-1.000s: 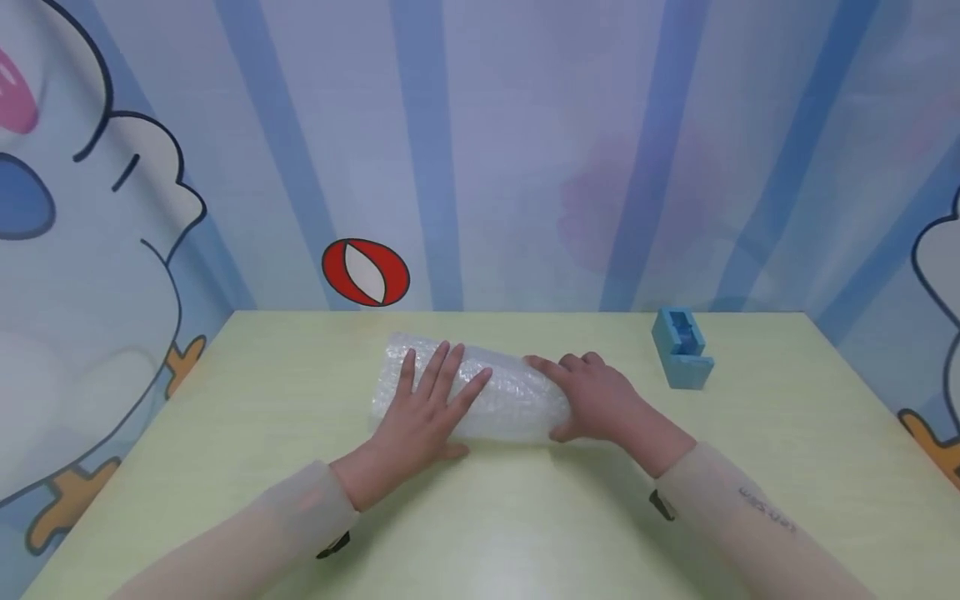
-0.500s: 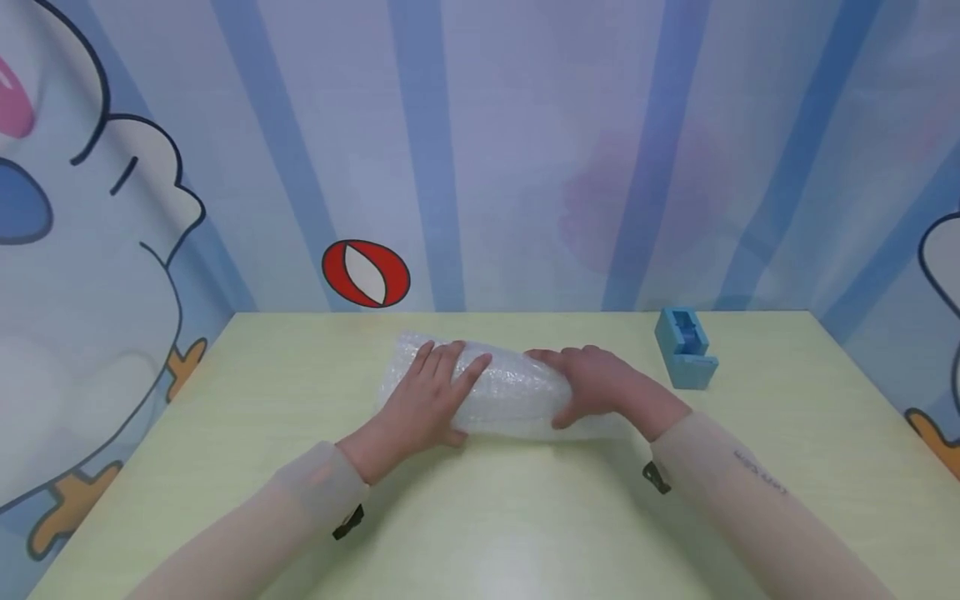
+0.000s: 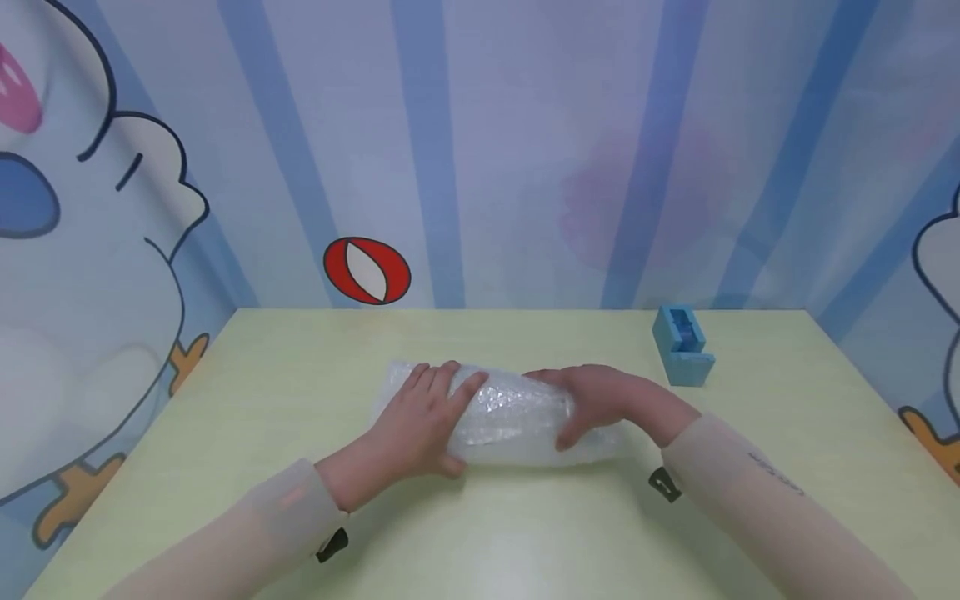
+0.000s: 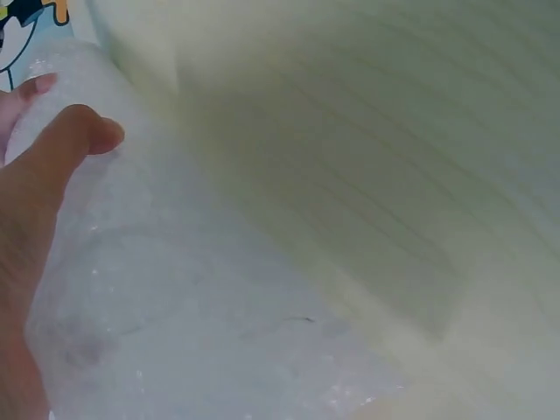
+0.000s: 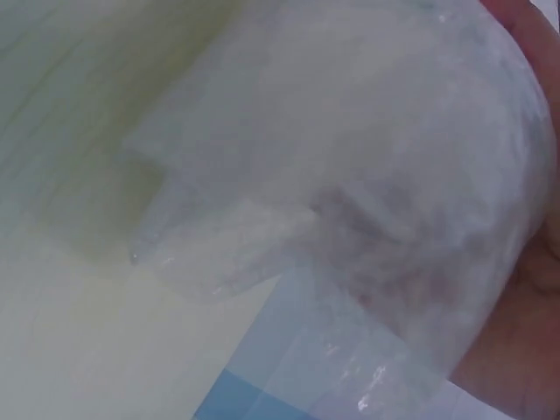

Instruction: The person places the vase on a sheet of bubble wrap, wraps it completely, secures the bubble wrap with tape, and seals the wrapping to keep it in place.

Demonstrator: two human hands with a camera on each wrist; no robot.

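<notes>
A roll of clear bubble wrap (image 3: pixel 510 421) lies crosswise on the table in the head view. My left hand (image 3: pixel 408 425) grips its left part, fingers over the top and thumb at the near side. The right hand (image 3: pixel 600 396) holds the right end, with its thumb on the near face. In the left wrist view, the left thumb (image 4: pixel 74 140) rests along the bubble wrap (image 4: pixel 192 280). A loose, crumpled end of the wrap (image 5: pixel 219 236) shows in the right wrist view beside the right hand (image 5: pixel 516 324). The inside of the roll is hidden.
Toward the back right of the pale yellow table (image 3: pixel 495 533) stands a blue tape dispenser (image 3: pixel 682 346). Behind the table's far edge rises a striped blue backdrop (image 3: pixel 510 150) with cartoon figures.
The left fingers, spread a second ago, have drawn together over the roll. Both hands and the bubble wrap have shifted slightly toward me, and a flap now shows below the right hand.
</notes>
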